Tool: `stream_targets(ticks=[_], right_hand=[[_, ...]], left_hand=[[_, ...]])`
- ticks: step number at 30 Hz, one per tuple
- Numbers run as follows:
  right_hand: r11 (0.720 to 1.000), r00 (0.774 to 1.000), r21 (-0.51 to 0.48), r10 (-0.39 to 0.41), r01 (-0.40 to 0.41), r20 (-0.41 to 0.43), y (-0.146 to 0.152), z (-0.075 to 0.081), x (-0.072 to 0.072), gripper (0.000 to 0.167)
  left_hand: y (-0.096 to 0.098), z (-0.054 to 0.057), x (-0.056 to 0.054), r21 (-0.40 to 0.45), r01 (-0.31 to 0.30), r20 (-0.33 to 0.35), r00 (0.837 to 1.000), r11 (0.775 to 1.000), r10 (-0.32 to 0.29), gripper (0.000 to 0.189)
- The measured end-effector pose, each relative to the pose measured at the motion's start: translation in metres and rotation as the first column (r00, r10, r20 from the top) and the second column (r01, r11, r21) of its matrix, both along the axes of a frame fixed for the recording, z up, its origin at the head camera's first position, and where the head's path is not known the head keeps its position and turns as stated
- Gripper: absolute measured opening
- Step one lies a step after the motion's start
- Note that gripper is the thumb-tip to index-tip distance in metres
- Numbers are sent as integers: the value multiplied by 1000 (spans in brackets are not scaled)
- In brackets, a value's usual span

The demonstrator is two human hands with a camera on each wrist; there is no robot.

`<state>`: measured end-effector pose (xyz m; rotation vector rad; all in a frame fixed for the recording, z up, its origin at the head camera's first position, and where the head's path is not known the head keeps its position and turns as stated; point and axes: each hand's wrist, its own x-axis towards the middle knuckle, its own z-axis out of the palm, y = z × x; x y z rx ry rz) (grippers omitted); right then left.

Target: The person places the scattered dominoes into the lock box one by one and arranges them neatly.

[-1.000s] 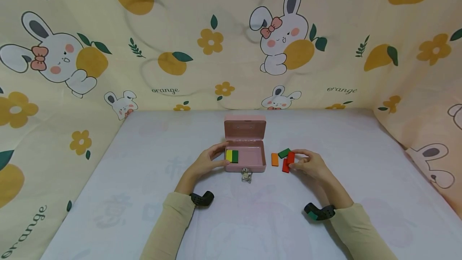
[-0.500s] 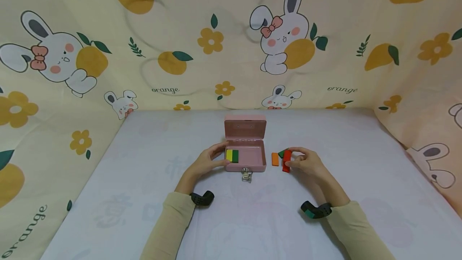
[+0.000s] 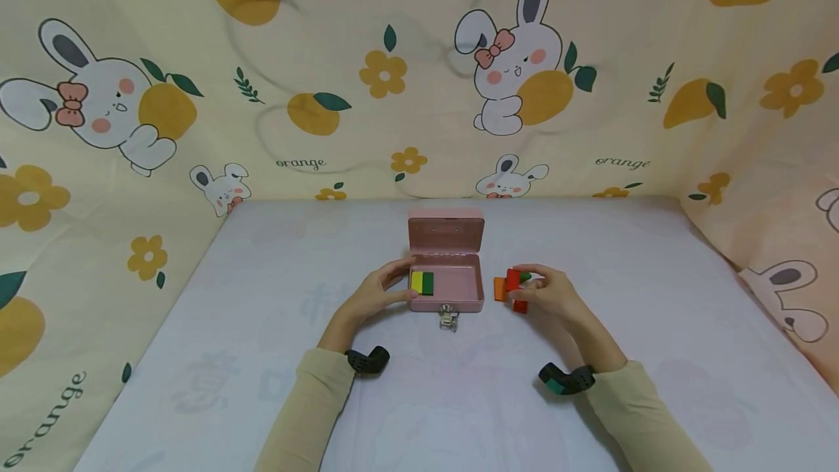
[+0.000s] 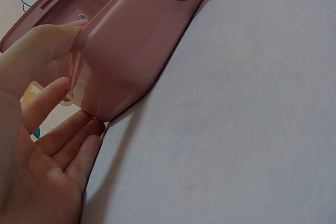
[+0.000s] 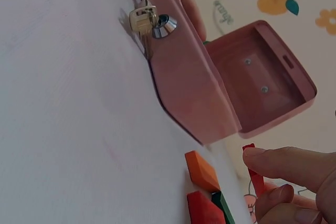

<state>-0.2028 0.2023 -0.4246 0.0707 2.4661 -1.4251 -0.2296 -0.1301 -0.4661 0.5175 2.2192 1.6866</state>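
A pink metal cash box stands with its lid raised. My left hand holds the box's left end, thumb at the front corner and fingers along the side. Inside, against that end, a yellow block and a green block lie side by side. To the right of the box, my right hand pinches a red block between thumb and fingers, raised above the table. Beneath it lie an orange block, another red block and a green block, partly covered in the head view.
Keys hang from the lock on the box's front. A white cloth covers the table. Behind and at the sides rises a printed curtain with rabbits and oranges.
My right hand has moved left toward the box with the red block, which now overlaps the orange block in the head view. My left hand and the box have stayed put.
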Motion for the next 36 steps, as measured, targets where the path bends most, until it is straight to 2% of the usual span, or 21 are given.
stream_targets(ticks=[6, 13, 26, 36], right_hand=[[999, 1000, -41, 19, -20, -11, -4, 3, 1, 60], [1000, 1000, -17, 19, -19, 2, -10, 3, -1, 59], [999, 999, -25, 29, -30, -21, -17, 6, -3, 58], [999, 999, -32, 26, -27, -31, -23, 8, -4, 57]], left_hand=[[-1, -1, 0, 1, 3, 3, 1000, 1000, -3, 70], [-1, -2, -1, 4, 9, -3, 1000, 1000, -9, 69], [-1, -2, -1, 9, 16, -28, 999, 1000, -15, 68], [-1, -1, -1, 9, 17, -11, 1000, 1000, -17, 68]])
